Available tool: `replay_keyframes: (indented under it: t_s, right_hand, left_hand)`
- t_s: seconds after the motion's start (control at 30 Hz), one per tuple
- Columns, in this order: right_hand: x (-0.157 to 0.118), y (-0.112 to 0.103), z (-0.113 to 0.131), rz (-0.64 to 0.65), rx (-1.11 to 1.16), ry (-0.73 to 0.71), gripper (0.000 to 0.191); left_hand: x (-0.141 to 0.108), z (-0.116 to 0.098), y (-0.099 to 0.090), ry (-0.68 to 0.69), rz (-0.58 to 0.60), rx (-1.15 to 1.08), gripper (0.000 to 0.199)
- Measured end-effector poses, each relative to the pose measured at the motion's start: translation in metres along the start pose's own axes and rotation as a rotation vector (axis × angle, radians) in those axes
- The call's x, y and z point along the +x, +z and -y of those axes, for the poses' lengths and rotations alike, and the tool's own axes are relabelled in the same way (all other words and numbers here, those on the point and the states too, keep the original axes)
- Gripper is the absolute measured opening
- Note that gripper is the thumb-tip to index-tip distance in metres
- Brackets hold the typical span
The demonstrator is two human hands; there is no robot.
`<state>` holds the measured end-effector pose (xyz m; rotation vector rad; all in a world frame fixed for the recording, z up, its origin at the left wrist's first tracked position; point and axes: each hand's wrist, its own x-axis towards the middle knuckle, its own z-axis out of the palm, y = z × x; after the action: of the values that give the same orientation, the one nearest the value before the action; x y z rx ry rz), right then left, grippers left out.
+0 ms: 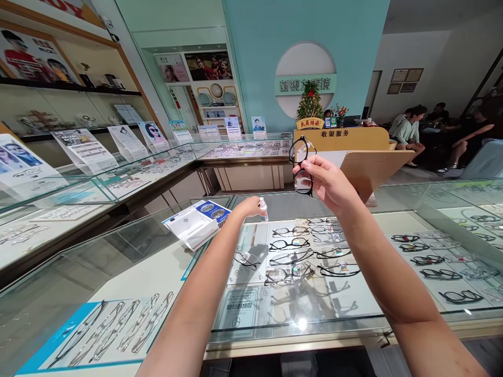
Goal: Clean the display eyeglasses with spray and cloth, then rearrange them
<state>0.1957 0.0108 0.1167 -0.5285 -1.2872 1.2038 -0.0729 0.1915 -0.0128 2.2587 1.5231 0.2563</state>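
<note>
My right hand (326, 183) is raised above the glass counter and shut on a pair of black-framed glasses (302, 165), which hang upright from its fingers with a small white tag on them. My left hand (249, 207) reaches forward over the counter and holds a small clear spray bottle with a white cap (263, 210). Most of the bottle shows beyond my fingers. Close to its left lies a white and blue leaflet (192, 225) on the counter's glass top.
The glass display counter (302, 314) holds rows of eyeglass frames on white cards. More glass cases with frames and standing leaflets run along the left and back. A wooden cashier desk (341, 139) stands at the back, and several seated people (408, 131) are at the right.
</note>
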Motion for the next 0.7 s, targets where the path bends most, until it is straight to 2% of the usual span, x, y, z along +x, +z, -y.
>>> replay_keyframes:
  t_s: [0.13,0.23,0.4,0.53,0.7]
  right_hand:
    - [0.000,0.000,0.000,0.003,0.001,0.000,0.036]
    - [0.000,0.001,0.001,-0.001,-0.003,0.005,0.037]
    - [-0.002,0.001,0.004,-0.008,0.007,0.008,0.037]
    - [-0.003,0.002,0.006,-0.012,0.013,0.005,0.036]
    - [-0.003,0.003,0.006,-0.020,0.010,-0.003,0.037]
  left_hand:
    - [0.001,0.001,0.001,-0.013,0.021,0.007,0.032]
    - [-0.003,-0.001,-0.004,-0.037,0.040,0.001,0.040]
    - [-0.020,-0.004,-0.026,-0.151,0.004,0.002,0.063]
    - [-0.040,-0.009,-0.054,-0.212,-0.153,-0.045,0.068]
    - [-0.069,-0.033,-0.085,-0.130,-0.476,-0.211,0.069]
